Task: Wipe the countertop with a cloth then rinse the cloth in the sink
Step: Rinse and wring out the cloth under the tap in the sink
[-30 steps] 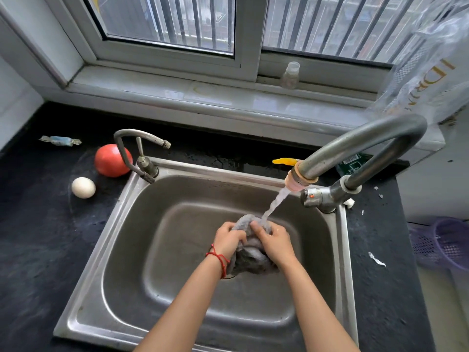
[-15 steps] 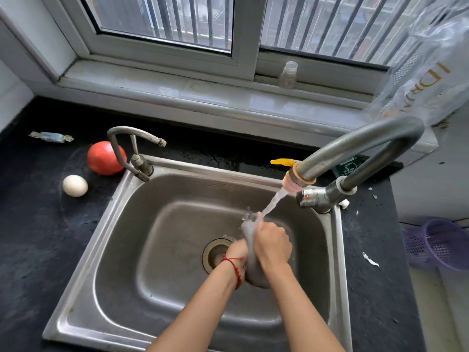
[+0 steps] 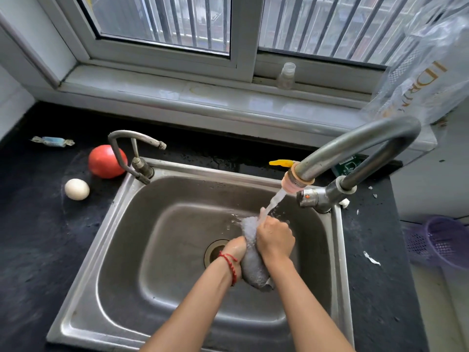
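Observation:
A wet grey cloth [image 3: 253, 269] is bunched between both hands over the steel sink [image 3: 121, 250]. My right hand [image 3: 275, 237] grips its upper part from the right, directly under the stream of water from the large tap [image 3: 355, 148]. My left hand [image 3: 234, 248], with a red string on the wrist, clasps the cloth from the left near the drain [image 3: 215, 250]. The cloth's lower end hangs below both hands. Dark countertop [image 3: 38, 237] surrounds the sink.
A red tomato [image 3: 104, 161], a white egg [image 3: 77, 189] and a wrapped sweet [image 3: 52, 141] lie left of the sink, beside a small second tap [image 3: 132, 153]. A purple basket [image 3: 441, 242] sits at the right. A small bottle [image 3: 286, 75] stands on the windowsill.
My hands shifted right in the sink and turned the cloth from a flat bundle into an upright twist, right hand above left. The drain is uncovered now.

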